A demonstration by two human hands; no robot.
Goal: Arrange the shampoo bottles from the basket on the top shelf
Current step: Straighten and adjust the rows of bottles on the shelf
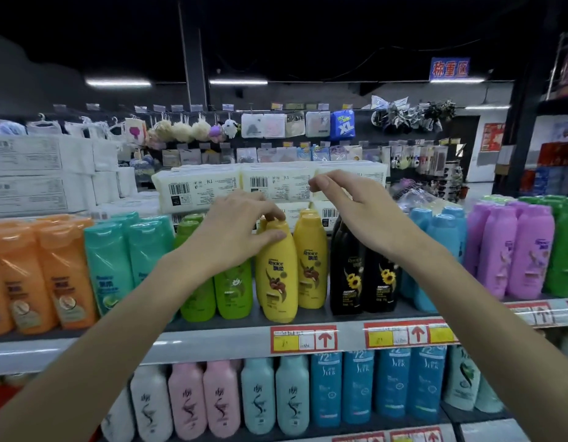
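Note:
A yellow shampoo bottle (278,275) stands at the front of the top shelf (212,341), leaning slightly. My left hand (235,232) grips its cap, thumb on the front and fingers over the top. A second yellow bottle (311,266) stands just right of it. My right hand (356,205) hovers above the black sunflower bottles (352,275), fingers loosely bent, holding nothing. The basket is out of view.
The top shelf holds rows of orange (37,275), teal (110,266), green (231,291), blue (442,237) and purple bottles (515,253). White tissue packs (200,186) lie stacked behind. Pink, white and blue bottles fill the shelf below (276,397).

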